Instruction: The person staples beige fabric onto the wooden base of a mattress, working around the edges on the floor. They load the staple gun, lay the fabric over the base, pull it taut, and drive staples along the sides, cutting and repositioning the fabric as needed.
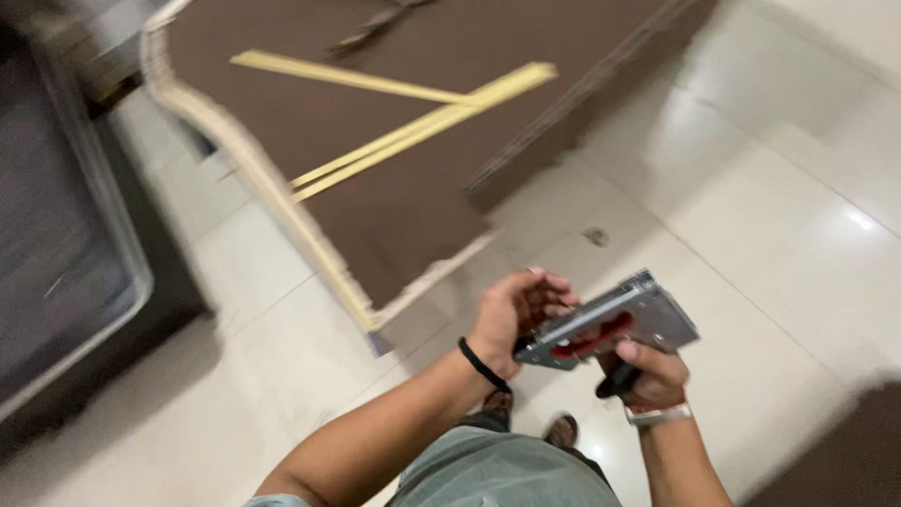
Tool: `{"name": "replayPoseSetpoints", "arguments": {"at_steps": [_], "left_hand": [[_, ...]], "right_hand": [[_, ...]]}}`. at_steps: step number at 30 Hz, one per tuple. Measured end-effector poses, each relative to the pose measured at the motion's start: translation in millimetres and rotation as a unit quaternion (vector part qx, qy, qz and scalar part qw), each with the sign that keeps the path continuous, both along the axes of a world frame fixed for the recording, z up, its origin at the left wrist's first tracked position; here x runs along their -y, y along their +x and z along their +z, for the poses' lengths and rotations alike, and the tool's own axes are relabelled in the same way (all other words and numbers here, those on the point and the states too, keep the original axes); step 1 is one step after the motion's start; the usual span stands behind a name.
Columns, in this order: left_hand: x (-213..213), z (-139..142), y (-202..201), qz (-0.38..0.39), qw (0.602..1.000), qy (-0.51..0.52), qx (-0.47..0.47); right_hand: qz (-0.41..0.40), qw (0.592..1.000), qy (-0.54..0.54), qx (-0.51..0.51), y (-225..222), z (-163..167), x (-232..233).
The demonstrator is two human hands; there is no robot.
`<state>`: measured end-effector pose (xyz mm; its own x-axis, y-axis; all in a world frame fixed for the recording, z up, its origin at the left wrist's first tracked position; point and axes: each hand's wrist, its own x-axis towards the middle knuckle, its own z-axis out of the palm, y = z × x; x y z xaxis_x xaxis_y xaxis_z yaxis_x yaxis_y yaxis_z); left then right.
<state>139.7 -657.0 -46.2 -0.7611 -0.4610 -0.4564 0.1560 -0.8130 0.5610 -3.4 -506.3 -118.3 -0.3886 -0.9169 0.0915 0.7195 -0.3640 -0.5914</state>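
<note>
Pale glossy tiled floor (770,216) fills most of the frame, blurred by head motion. Upper centre: a big dark brown board (375,188) with a light raw edge, lying flat or propped, cannot tell which. Thin yellow strips (422,122) lie across it, crossing near the top. Far left: a dark framed panel (66,235), blurred. Lower right corner: another dark patch, unclear what.

Lower centre right: a metal staple gun (610,324), silver body with red insert and a black handle part hanging below. The right hand (652,371) is closed around the handle from underneath, fingers wrapped, a watch or band on that wrist. The left hand (521,310), black band on its wrist, is curled at the rear end of the tool, fingers touching the back of the body; whether it grips or only presses there, cannot tell. The person's feet show below the tool.

Handling judgement: the gun looks rigid and fairly heavy for its size, all metal, smooth-sided so somewhat slippery. Best hold looks to be the handle loop, second hand steadying the body, well away from the nose end.
</note>
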Motion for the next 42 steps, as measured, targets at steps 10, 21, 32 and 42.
{"name": "replayPoseSetpoints", "arguments": {"at_steps": [10,21,32,42], "left_hand": [[63,-39,134,0.302,0.945,0.024,0.122],[167,-98,264,0.273,0.935,0.193,0.115],[339,-174,391,-0.066,0.976,0.083,0.188],[436,-177,453,-0.152,0.941,-0.065,0.297]], "right_hand": [[0.287,0.958,0.017,-0.008,85,-36,166],[0.342,0.932,0.112,-0.033,209,-68,261],[0.123,0.976,0.148,0.097,394,-72,326],[-0.149,0.793,0.552,-0.211,452,-214,395]]}}
